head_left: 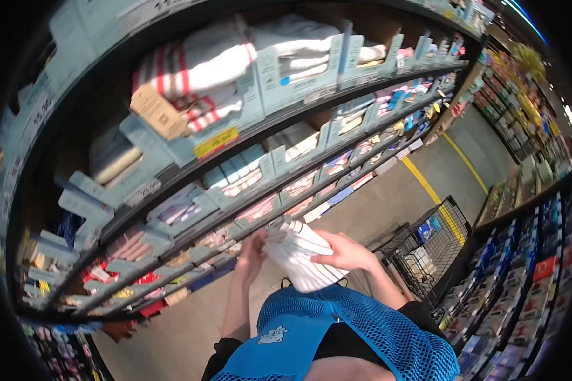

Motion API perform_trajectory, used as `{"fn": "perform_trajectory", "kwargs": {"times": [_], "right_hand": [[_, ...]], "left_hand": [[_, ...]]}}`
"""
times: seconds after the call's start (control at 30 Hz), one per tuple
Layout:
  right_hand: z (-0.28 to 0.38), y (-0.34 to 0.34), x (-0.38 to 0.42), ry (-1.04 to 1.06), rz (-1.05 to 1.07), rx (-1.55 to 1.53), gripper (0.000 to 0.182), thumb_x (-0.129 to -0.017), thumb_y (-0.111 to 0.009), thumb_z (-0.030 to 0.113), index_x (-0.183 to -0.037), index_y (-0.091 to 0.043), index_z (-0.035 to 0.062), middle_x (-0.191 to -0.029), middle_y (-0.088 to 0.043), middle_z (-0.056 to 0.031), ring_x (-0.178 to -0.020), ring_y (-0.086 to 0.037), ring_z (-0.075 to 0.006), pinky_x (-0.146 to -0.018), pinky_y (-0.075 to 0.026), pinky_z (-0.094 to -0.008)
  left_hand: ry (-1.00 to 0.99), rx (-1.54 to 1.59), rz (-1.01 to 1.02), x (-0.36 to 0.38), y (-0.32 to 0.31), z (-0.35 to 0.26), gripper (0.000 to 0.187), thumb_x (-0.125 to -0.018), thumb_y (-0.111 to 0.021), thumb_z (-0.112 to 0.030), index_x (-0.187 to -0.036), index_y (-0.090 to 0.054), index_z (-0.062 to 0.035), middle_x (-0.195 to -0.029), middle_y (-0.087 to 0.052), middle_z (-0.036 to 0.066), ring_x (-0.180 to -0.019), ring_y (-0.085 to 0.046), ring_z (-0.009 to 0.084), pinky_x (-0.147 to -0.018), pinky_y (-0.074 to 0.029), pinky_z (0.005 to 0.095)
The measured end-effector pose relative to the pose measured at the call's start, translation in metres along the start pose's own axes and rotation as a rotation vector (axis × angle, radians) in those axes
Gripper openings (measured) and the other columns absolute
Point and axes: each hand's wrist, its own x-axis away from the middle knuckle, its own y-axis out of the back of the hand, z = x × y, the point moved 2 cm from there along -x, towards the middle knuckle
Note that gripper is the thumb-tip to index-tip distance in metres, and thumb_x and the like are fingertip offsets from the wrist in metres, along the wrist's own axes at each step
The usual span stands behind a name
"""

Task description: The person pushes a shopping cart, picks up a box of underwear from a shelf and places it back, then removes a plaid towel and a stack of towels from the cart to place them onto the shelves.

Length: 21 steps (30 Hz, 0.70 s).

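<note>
A folded white cloth item with thin dark stripes [299, 257] is held in front of my chest with both hands. My left hand [253, 253] grips its left edge, close to the lower shelves. My right hand [344, 251] lies over its right side, fingers wrapped on top. Below them is my blue mesh vest [337, 330].
Dark shelving [171, 171] with folded towels and packaged linens fills the left; a red-and-white striped towel [190, 70] sits high up. A black wire shopping cart [426, 244] stands at my right. More stocked shelves [521, 279] line the right side of the concrete aisle.
</note>
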Motion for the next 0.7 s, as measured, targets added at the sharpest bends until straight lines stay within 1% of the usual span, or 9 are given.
{"fn": "perform_trajectory", "kwargs": {"times": [0.1, 0.17, 0.33, 0.4, 0.47, 0.53, 0.57, 0.63, 0.7], "right_hand": [[-0.013, 0.0, -0.005, 0.063, 0.023, -0.284, 0.056, -0.076, -0.068, 0.019, -0.124, -0.045, 0.0017, -0.112, -0.058, -0.0129, -0.104, -0.055, -0.0222, -0.09, -0.042, -0.0331], [-0.032, -0.004, -0.006, 0.067, 0.007, -0.513, 0.058, -0.077, -0.068, 0.018, -0.125, -0.043, -0.0031, -0.119, -0.052, -0.0099, -0.111, -0.046, -0.0159, -0.095, -0.036, -0.0302], [-0.093, -0.003, -0.002, -0.026, -0.268, -0.616, 0.059, -0.077, -0.068, 0.017, -0.126, -0.042, -0.0024, -0.12, -0.052, -0.01, -0.111, -0.047, -0.0167, -0.096, -0.035, -0.0298], [-0.108, -0.004, 0.007, -0.155, -0.339, -0.804, 0.058, -0.078, -0.066, 0.017, -0.127, -0.041, -0.0021, -0.121, -0.052, -0.0102, -0.112, -0.047, -0.0166, -0.097, -0.035, -0.0295], [-0.122, -0.002, 0.016, -0.164, -0.418, -0.76, 0.057, -0.08, -0.065, 0.017, -0.127, -0.041, -0.0022, -0.121, -0.052, -0.0104, -0.112, -0.047, -0.0166, -0.096, -0.036, -0.0293], [-0.128, -0.001, 0.029, -0.179, -0.472, -0.715, 0.056, -0.081, -0.064, 0.018, -0.127, -0.04, -0.0022, -0.122, -0.052, -0.0106, -0.112, -0.048, -0.0165, -0.096, -0.037, -0.0292], [-0.132, 0.001, 0.037, -0.244, -0.54, -0.795, 0.054, -0.083, -0.062, 0.019, -0.128, -0.04, -0.0023, -0.122, -0.051, -0.0108, -0.112, -0.048, -0.0165, -0.095, -0.037, -0.0288], [-0.145, 0.002, 0.048, -0.334, -0.647, -0.935, 0.052, -0.088, -0.054, 0.027, -0.126, -0.04, -0.0044, -0.122, -0.052, -0.0147, -0.112, -0.049, -0.0198, -0.096, -0.036, -0.0298], [-0.156, 0.003, 0.056, -0.358, -0.715, -0.955, 0.051, -0.088, -0.052, 0.028, -0.126, -0.04, -0.0045, -0.122, -0.052, -0.0151, -0.111, -0.05, -0.0198, -0.096, -0.037, -0.0297]], "left_hand": [[0.098, 0.214, 0.137, -0.022, -0.012, 0.029, 0.072, -0.086, -0.039, -0.06, -0.137, -0.03, -0.0094, -0.14, -0.033, 0.011, -0.125, -0.037, 0.0276, -0.104, -0.029, 0.0401], [-0.015, 0.223, 0.175, -0.011, -0.039, 0.029, 0.072, -0.087, -0.035, -0.059, -0.137, -0.029, -0.0072, -0.14, -0.032, 0.012, -0.125, -0.036, 0.0281, -0.104, -0.029, 0.0412], [-0.18, 0.243, 0.335, -0.014, -0.083, 0.03, 0.072, -0.09, -0.028, -0.058, -0.137, -0.026, -0.0029, -0.142, -0.03, 0.012, -0.126, -0.035, 0.0291, -0.104, -0.029, 0.0433], [0.335, 0.661, 0.245, -0.031, -0.068, 0.059, 0.091, -0.081, -0.035, -0.069, -0.137, -0.024, 0.0025, -0.14, -0.031, 0.016, -0.126, -0.036, 0.0293, -0.104, -0.03, 0.0396], [0.408, 0.601, 0.254, -0.046, -0.078, 0.065, 0.095, -0.08, -0.031, -0.072, -0.137, -0.022, 0.0027, -0.139, -0.032, 0.018, -0.126, -0.035, 0.0303, -0.105, -0.029, 0.04], [0.396, 0.458, 0.331, -0.054, -0.084, 0.075, 0.076, -0.089, -0.037, -0.053, -0.138, -0.02, 0.0012, -0.139, -0.032, 0.017, -0.126, -0.036, 0.0315, -0.103, -0.031, 0.0419], [0.404, 0.453, 0.331, -0.057, -0.086, 0.079, 0.076, -0.089, -0.037, -0.053, -0.138, -0.02, 0.0012, -0.139, -0.032, 0.017, -0.126, -0.036, 0.0315, -0.103, -0.031, 0.0419], [0.423, 0.041, 0.302, -0.064, -0.094, 0.084, 0.063, -0.087, -0.051, -0.027, -0.136, -0.025, 0.0027, -0.134, -0.039, 0.018, -0.121, -0.042, 0.0306, -0.1, -0.036, 0.0395], [0.415, 0.036, 0.333, -0.072, -0.11, 0.084, 0.06, -0.083, -0.053, -0.016, -0.133, -0.029, 0.0033, -0.129, -0.043, 0.018, -0.116, -0.047, 0.0299, -0.097, -0.039, 0.0386]]}}
